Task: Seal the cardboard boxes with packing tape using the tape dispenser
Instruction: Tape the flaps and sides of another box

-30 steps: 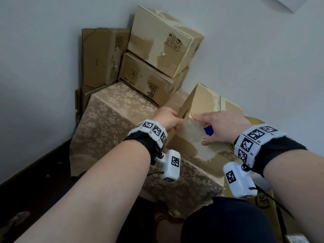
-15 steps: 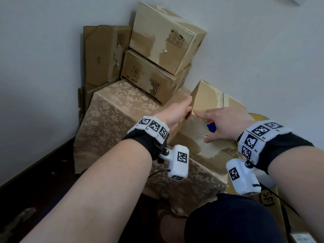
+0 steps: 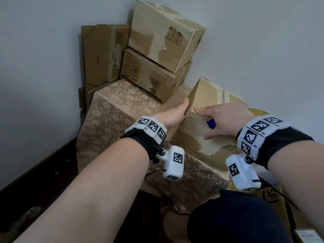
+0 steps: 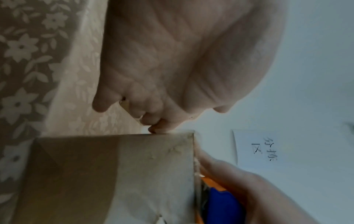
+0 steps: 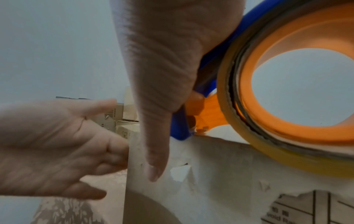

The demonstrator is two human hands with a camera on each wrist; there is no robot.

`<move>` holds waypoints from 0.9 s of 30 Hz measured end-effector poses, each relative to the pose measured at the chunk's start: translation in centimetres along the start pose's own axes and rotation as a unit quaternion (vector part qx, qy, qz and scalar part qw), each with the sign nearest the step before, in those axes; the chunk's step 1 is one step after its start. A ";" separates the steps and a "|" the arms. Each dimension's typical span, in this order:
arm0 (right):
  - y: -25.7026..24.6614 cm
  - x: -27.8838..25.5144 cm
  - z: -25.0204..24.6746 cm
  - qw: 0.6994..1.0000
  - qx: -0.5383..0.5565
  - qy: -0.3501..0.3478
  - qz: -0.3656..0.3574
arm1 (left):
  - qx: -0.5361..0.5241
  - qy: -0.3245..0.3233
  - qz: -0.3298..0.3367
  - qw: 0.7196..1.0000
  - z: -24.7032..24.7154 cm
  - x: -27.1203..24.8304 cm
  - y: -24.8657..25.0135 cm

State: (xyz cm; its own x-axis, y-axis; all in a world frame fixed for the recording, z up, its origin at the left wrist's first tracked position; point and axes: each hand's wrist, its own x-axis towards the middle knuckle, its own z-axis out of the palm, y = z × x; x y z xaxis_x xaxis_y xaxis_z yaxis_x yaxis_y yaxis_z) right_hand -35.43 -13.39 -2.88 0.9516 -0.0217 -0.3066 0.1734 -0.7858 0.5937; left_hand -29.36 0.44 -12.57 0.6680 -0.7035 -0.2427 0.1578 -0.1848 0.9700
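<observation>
A tilted cardboard box (image 3: 206, 95) with old tape patches rests on a floral-covered block (image 3: 119, 120). My left hand (image 3: 182, 111) lies flat against the box's left side near its upper corner, fingers straight. My right hand (image 3: 210, 120) rests on the box's front face and grips the tape dispenser (image 3: 211, 123), whose blue handle shows under the fingers, while the index finger points along the box's edge. In the right wrist view the dispenser's orange ring and yellowish tape roll (image 5: 287, 91) sit on the box (image 5: 210, 174). The left wrist view shows my fingers at the box's corner (image 4: 114, 174).
Two taped cardboard boxes (image 3: 164, 32) (image 3: 150, 76) are stacked on the block's far side, against the wall. Flattened cardboard (image 3: 101, 55) leans at the back left. Another box with black marker writing (image 3: 271, 197) sits at the lower right by my knee (image 3: 236, 216).
My left hand has uncurled from the box's corner and moved up to lie flat on its side. The right hand with the dispenser has barely shifted.
</observation>
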 end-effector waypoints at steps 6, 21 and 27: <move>0.1 0.1 0.0 1.000 -0.010 0.003 -0.003 | -0.061 -0.010 0.027 0.998 0.7 0.3 0.8; 0.0 -0.1 0.1 1.000 0.018 0.020 -0.011 | 0.243 0.056 0.073 0.966 1.1 -1.7 1.8; -0.1 -0.6 0.3 0.998 0.050 0.046 0.008 | 0.437 0.122 0.171 0.874 1.7 -0.7 1.4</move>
State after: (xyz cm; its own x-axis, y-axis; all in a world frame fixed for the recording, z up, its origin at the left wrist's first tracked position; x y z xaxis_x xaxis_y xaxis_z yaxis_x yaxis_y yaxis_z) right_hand -36.09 -13.50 -3.02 0.9742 0.0196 -0.2249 0.1368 -0.8437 0.5190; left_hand -30.85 -0.52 -11.02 0.7200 -0.6722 0.1726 -0.6263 -0.5221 0.5790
